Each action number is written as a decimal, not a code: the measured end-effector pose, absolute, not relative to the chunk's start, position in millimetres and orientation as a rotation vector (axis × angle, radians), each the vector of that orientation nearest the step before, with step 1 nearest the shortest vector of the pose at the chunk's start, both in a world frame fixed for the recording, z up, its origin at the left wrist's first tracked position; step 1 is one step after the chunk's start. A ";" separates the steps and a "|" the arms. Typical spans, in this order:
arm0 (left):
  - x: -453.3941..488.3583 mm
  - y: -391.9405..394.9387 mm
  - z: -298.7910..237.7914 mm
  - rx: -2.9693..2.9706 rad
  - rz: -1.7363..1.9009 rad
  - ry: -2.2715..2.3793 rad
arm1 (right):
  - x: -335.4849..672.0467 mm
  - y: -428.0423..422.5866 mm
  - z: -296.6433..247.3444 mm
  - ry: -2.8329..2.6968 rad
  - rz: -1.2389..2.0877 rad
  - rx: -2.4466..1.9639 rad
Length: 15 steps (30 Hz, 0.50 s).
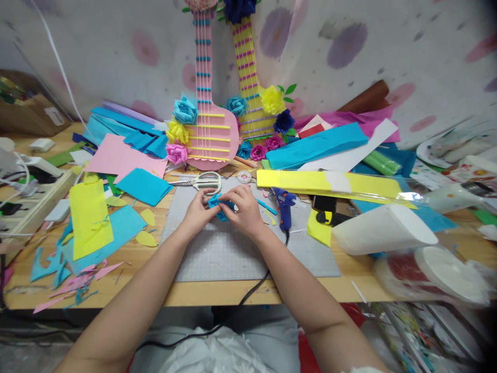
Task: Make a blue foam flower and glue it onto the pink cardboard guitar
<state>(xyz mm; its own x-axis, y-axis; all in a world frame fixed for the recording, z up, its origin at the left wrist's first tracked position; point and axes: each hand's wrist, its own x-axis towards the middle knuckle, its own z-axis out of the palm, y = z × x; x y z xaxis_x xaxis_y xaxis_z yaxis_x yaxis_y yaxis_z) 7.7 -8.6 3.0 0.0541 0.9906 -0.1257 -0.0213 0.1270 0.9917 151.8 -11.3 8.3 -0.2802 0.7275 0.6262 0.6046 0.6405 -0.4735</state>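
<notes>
Over the grey cutting mat (217, 259), both my hands are closed on a small blue crepe-paper flower (222, 213). My left hand (200, 211) grips its left side, while the fingers of my right hand (244, 208) pinch it from the right and top. Parts of the flower are hidden behind the fingers. Just beyond my left hand lie white-handled scissors (205, 181), their blades pointing left. A purple hot glue gun (285, 207) rests to the right of my right hand. Between them is a thin blue paper strip (267, 206).
Behind the mat lean a pink paper guitar (212, 132) and a yellow paper guitar (250, 77), both with paper flowers. Paper sheets and scraps (91, 217) spread at left beside a power strip (34, 207). At right lie a yellow paper pack (295, 181) and a white roll (384, 230).
</notes>
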 end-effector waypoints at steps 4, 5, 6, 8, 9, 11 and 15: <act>6.5 -8.8 2.7 1.156 1.107 1.184 | 155.7 -9.1 8.9 -1.876 0.277 -1.025; 6.1 -8.9 2.4 1.163 1.110 1.170 | 156.9 -7.9 8.4 -1.834 0.311 -1.028; 5.7 -8.9 2.0 1.168 1.114 1.158 | 157.9 -6.6 7.6 -1.792 0.355 -1.033; 5.1 -8.9 1.4 1.180 1.126 1.133 | 159.6 -3.7 5.1 -1.710 0.477 -1.053; 5.0 -9.0 1.3 1.187 1.134 1.120 | 160.2 -2.3 3.7 -1.670 0.550 -1.061; 4.8 -9.1 1.8 1.199 1.150 1.096 | 161.3 -0.3 1.6 -1.609 0.697 -1.059; 4.9 -9.0 3.8 1.210 1.175 1.048 | 163.9 -0.2 3.1 -1.588 0.871 -1.042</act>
<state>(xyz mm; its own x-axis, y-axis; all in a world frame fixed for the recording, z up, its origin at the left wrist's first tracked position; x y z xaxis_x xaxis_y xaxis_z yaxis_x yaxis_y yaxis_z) 4.9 -9.0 3.8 0.1180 0.9927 0.0231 -0.0904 -0.0124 0.9958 163.9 -0.2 3.1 -0.1236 0.9288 0.3494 0.2048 0.3683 -0.9069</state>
